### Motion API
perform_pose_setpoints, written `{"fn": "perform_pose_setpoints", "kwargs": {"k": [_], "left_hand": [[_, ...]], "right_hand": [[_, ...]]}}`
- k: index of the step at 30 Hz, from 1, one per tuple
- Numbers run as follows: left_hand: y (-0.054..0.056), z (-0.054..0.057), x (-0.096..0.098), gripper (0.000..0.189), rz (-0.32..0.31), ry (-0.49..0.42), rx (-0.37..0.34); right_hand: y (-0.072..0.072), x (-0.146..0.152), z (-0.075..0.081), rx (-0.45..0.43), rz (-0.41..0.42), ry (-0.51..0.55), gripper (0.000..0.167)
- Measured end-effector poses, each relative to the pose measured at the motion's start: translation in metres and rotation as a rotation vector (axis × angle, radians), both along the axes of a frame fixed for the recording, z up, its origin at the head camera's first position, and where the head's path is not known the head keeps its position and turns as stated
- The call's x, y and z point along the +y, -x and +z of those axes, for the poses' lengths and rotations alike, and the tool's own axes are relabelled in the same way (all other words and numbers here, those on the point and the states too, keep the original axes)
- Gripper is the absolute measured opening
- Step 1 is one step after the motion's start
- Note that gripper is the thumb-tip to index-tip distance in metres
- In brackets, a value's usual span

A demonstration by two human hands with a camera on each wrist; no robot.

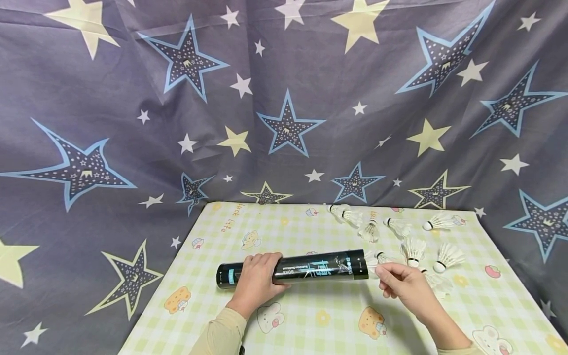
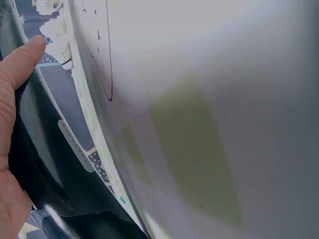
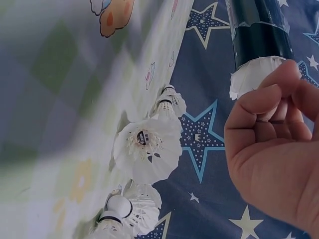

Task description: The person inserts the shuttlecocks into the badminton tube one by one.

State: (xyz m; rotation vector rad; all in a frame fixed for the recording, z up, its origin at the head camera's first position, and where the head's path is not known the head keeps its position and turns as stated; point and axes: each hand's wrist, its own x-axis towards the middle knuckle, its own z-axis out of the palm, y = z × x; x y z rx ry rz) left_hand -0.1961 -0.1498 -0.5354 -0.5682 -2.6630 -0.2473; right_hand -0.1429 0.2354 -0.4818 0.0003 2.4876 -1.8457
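Black shuttlecock tube, held at both ends

Black tube [image 1: 301, 268]: glossy cylinder with teal print, lying lengthwise on the counter [image 1: 310, 325], near its middle. Landmark for all entries below.

Left hand [image 1: 256, 283]: grip clenched round the tube toward its capped left end, fingers wrapped over the top.

Right hand [image 1: 401, 283]: at the tube's open right end, grip pinching a white shuttlecock [image 3: 256, 74] whose feather skirt stands at the mouth of the tube; the right wrist view shows the fingertips [image 3: 279, 84] closed on it.

Loose shuttlecocks [image 1: 412, 249]: white feathers, dark-banded corks, scattered right of and beyond the tube's open end; one group [image 1: 355, 217] lies at the counter's far edge.

Counter cover: pale green-and-yellow check cloth with cartoon prints.

Backdrop [image 1: 284, 98]: grey-blue fabric with stars, hung behind the tube.
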Motion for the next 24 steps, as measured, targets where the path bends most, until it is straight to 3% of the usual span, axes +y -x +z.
{"fn": "perform_pose_setpoints", "kwargs": {"k": [24], "left_hand": [[0.0,-0.0036,-0.0003,0.084,-0.004,-0.016,0.016]], "right_hand": [[-0.0039,-0.0086,-0.0018,-0.105,0.108,0.046,0.039]]}}
